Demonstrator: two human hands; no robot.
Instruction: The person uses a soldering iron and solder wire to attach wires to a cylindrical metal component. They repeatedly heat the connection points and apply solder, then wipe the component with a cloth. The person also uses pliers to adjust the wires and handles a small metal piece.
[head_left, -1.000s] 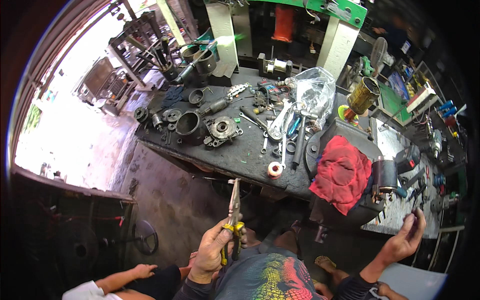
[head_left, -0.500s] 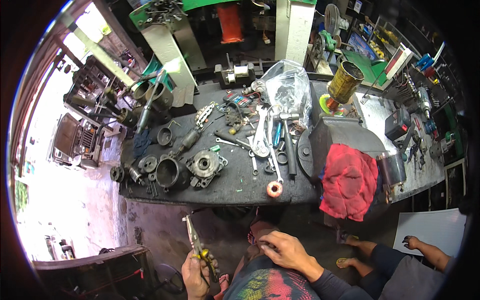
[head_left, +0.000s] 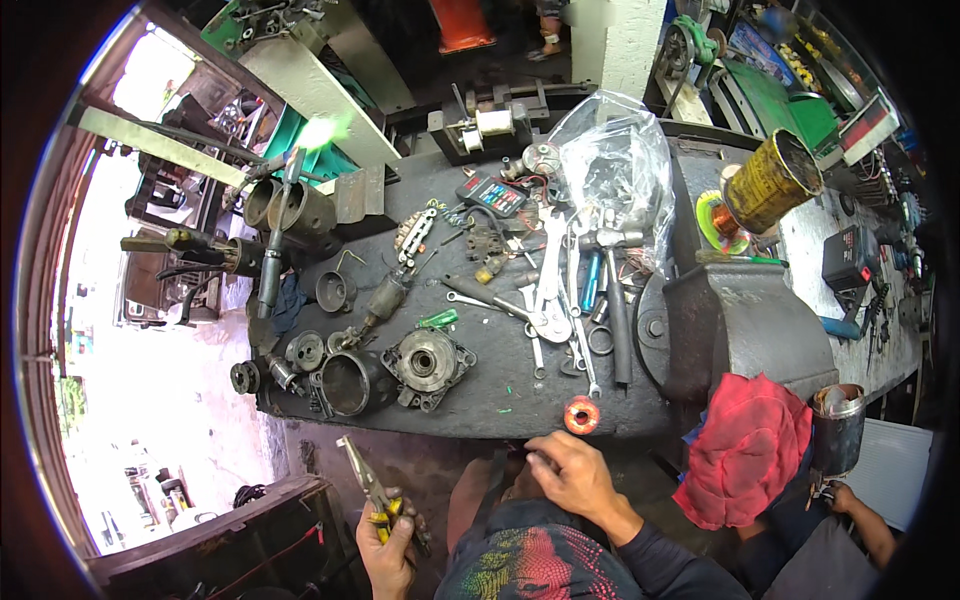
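Long-nose pliers (head_left: 365, 475) with yellow and black handles are in my left hand (head_left: 390, 550), held in front of the bench with the jaws pointing up. My right hand (head_left: 580, 487) is above my lap by the bench's front edge, fingers curled together; whatever may be between them is hidden. Closest to it on the bench lies a small copper-wound ring (head_left: 581, 414). Beyond the ring are several wrenches (head_left: 551, 265), a hammer (head_left: 616, 300) and a ratchet (head_left: 550, 322). To the left stand a round metal housing (head_left: 430, 364) and a hollow cylinder (head_left: 350, 383).
A bench vise (head_left: 750, 315) rises at the right, a red cloth (head_left: 750, 450) hanging before it. A yellow can (head_left: 775, 180) and a clear plastic bag (head_left: 615, 155) stand farther back. At lower right, a co-worker's hand (head_left: 848, 500) is near a dark cylinder (head_left: 838, 435).
The view has shifted, and the bench looks closer. My left hand still grips the pliers, and my right hand stays curled. The co-worker's hand has come up to the dark cylinder.
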